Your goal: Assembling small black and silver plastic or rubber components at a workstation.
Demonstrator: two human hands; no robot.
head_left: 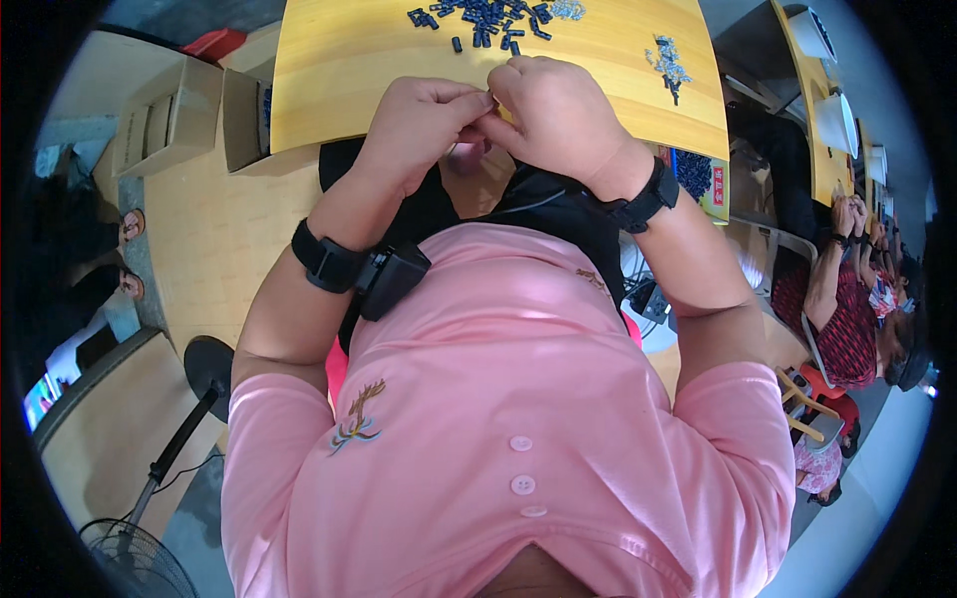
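Left hand and right hand meeting now at the near edge of the table, curled in, contents hidden, can't tell their grip; black pieces heaped beyond, silvery bits rightward

Smooth wooden table, dark plastic pieces

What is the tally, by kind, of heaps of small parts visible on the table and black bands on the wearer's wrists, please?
Black heap: 1
Silvery heaps: 2
Black wristbands: 2
Total: 5
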